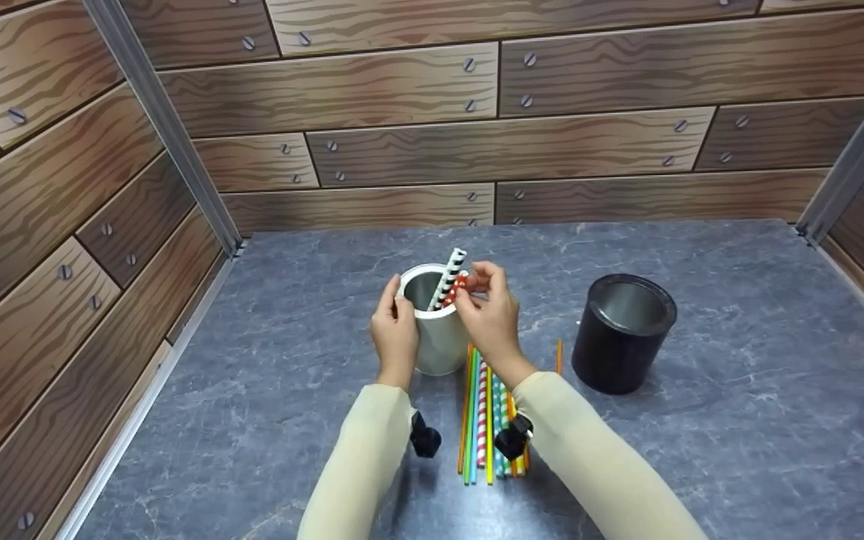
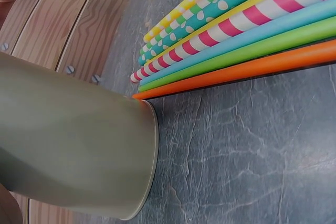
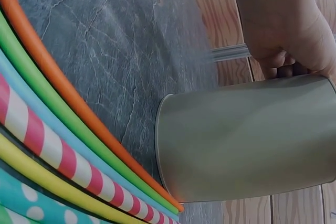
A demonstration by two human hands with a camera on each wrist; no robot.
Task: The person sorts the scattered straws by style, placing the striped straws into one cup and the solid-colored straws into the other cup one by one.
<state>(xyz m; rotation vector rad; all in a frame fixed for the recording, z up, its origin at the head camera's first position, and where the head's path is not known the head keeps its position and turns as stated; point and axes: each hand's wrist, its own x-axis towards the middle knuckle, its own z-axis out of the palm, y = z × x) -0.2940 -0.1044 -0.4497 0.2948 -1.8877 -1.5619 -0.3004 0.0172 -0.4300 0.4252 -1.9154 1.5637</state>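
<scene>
tilted straws: black-and-white and red-and-white, in the mouth of the pale can, tops above its rim
right hand: thumb and fingers pinching the red-and-white ones
left hand: clamped round the can's left side
loose straws: many-coloured, in a row on the near side of the can
black can: upright, to the right

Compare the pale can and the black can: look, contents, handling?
Color: the pale can is grey-green with a whitish rim; the black can is dark, rim included.
Contents: the pale can has black-and-white straws standing in it; the black can shows none.
Handling: the left hand holds the pale can; no hand touches the black can.
Shared: both are open-topped cylinders.
</scene>
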